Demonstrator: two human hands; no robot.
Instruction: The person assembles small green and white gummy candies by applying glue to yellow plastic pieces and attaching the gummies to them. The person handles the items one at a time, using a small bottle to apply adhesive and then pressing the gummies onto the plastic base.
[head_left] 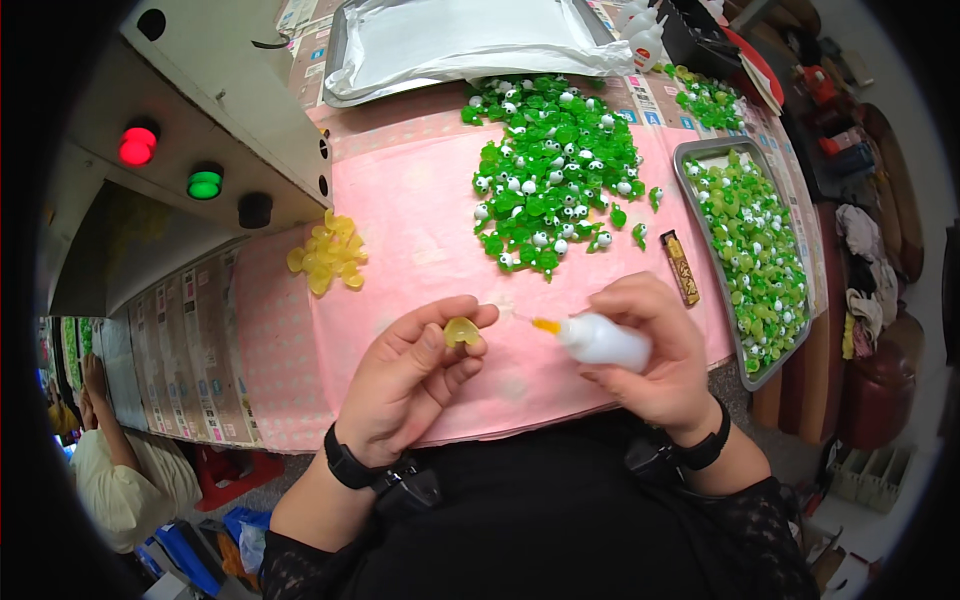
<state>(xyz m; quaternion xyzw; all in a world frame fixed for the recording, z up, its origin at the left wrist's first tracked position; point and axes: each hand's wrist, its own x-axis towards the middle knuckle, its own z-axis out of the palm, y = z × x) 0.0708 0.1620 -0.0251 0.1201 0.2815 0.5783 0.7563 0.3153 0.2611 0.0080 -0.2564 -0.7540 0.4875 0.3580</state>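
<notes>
My left hand (400, 375) pinches a small translucent yellow heart-shaped piece (462, 332) between thumb and fingers, just above the near part of the pink sheet (410, 200). In my right hand (668, 345) is a white squeeze bottle (605, 342), lying sideways with its thin orange-based nozzle aimed left toward the yellow piece. A gap separates the nozzle tip from the piece. Beyond my left hand sits a small heap of similar yellow pieces (330, 255). Farther out spreads a large pile of green translucent pieces with white eye-like balls (560, 170).
A metal tray (711, 265) full of green and white pieces stands at the right, beside a slim dark-and-gold object (680, 268). At the back lies a tray lined with white paper (470, 40). A machine (240, 90) with red and green lights and another person (130, 470) are at left.
</notes>
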